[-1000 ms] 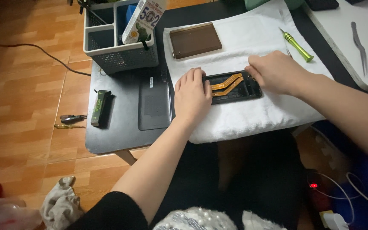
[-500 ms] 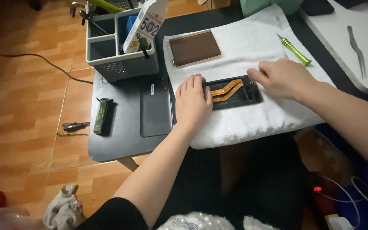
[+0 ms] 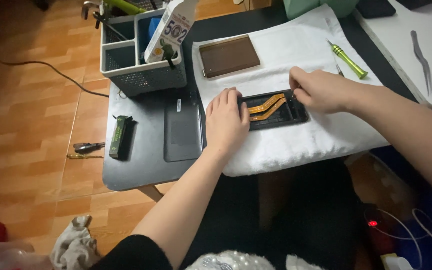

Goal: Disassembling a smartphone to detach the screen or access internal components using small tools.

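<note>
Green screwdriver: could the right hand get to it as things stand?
Probably yes. The screwdriver lies uncovered on the white towel, just beyond the right hand, with nothing between them.

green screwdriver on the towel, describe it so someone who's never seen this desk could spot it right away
Start at the white towel spread over the dark desk. Near the towel's far right edge, beyond the right hand, lies the green screwdriver. It is a slim bright lime-green stick with a thin metal tip, the only vividly coloured tool on the towel, unlike the flat brown panel to its left.
</note>
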